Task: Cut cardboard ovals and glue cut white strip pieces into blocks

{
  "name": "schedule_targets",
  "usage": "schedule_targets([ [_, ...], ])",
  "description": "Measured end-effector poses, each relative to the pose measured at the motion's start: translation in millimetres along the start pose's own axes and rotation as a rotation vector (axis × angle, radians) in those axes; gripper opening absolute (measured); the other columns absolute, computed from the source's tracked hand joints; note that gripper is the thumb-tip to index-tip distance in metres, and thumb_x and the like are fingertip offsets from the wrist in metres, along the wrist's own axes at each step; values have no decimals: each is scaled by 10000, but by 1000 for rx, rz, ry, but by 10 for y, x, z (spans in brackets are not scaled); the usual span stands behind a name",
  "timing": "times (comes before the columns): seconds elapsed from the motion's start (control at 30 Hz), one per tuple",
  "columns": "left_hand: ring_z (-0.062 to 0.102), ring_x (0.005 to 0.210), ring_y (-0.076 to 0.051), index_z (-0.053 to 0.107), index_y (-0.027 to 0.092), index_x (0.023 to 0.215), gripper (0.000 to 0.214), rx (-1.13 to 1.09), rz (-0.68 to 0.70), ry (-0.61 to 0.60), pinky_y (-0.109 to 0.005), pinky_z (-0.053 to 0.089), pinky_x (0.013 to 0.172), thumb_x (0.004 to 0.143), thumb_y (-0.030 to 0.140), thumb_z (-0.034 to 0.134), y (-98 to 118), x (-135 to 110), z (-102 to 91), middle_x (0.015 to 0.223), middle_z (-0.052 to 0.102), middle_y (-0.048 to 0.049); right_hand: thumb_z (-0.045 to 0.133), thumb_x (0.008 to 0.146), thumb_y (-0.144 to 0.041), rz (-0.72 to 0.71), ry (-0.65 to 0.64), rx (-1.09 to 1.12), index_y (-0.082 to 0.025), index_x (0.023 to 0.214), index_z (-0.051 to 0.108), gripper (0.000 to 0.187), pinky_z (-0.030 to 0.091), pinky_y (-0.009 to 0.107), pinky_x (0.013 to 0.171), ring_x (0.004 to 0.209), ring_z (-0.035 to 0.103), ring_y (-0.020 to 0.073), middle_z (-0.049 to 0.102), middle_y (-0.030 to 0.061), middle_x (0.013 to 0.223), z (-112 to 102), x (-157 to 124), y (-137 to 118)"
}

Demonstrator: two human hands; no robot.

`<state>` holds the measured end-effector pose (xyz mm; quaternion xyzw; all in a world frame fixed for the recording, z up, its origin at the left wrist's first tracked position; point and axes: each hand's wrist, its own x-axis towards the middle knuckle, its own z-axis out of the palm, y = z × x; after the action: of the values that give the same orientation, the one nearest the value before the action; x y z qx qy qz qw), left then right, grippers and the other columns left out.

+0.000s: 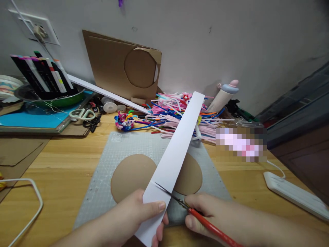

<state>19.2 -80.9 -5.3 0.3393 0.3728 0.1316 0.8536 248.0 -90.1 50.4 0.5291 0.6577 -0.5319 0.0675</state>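
One long white strip (177, 147), stiff and paper-like, held aslant in front of a gray cutting mat (95, 192), near end low, far end reaching across to a heap of pipe cleaners (169, 121); touching them or just above, impossible to tell. Clamped on the near end: left hand (136, 207), thumb flat on the upper face, fingertips curled round from beneath. Closed about red-handled scissors (210, 226): right hand (203, 206), near the left but apart from it. Across the strip, just beyond the left thumb, a dark scissor blade coming in from the right edge.

Behind the strip, two brown cardboard discs on the mat: a left disc (131, 175) and a right disc (191, 176), both partly hidden. Beneath the mat, a wooden table (64, 161).

Farther back, left of the pipe cleaners, a multicolored cluster (124, 121), then white-handled scissors (82, 115). Against the wall, a cardboard sheet (108, 58) with a round cutout, and in front of it a second white strip (108, 94). Far left, markers (48, 75) upright in a green bowl (58, 103). Right, a pale cylinder (218, 99) tilted beside the heap; nearer, a white bar (295, 195).
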Motion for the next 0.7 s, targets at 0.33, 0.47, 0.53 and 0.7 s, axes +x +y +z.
schedule_targets([
  [0.33, 528, 409, -112, 621, 103, 723, 388, -45, -11, 23, -223, 413, 435, 741, 490, 614, 29, 0, 13, 518, 587, -39, 577, 736, -646, 5, 25, 123, -178, 617, 434, 504, 197, 209, 444, 533, 287, 89, 322, -62, 567, 104, 116, 154],
  [0.47, 526, 399, -115, 625, 100, 724, 387, -68, -10, -4, -224, 411, 426, 740, 487, 613, 42, -2, 11, 513, 588, -43, 591, 716, -658, -14, 43, 119, -172, 589, 424, 529, 181, 212, 448, 528, 272, 83, 304, -63, 558, 107, 140, 173],
  [0.53, 526, 396, -115, 624, 100, 720, 390, -70, -11, 0, -225, 413, 425, 733, 491, 617, 49, 1, 10, 512, 586, -43, 579, 720, -670, -15, 33, 99, -173, 594, 413, 539, 186, 211, 452, 537, 267, 85, 295, -63, 569, 100, 131, 186],
  [0.7, 521, 391, -115, 623, 107, 715, 392, -73, -25, -12, -221, 406, 419, 717, 499, 624, 41, 19, 17, 506, 583, -38, 478, 792, -687, -49, 35, 50, -168, 807, 544, 524, 311, 194, 505, 601, 368, 111, 466, -30, 686, 36, 44, 169],
])
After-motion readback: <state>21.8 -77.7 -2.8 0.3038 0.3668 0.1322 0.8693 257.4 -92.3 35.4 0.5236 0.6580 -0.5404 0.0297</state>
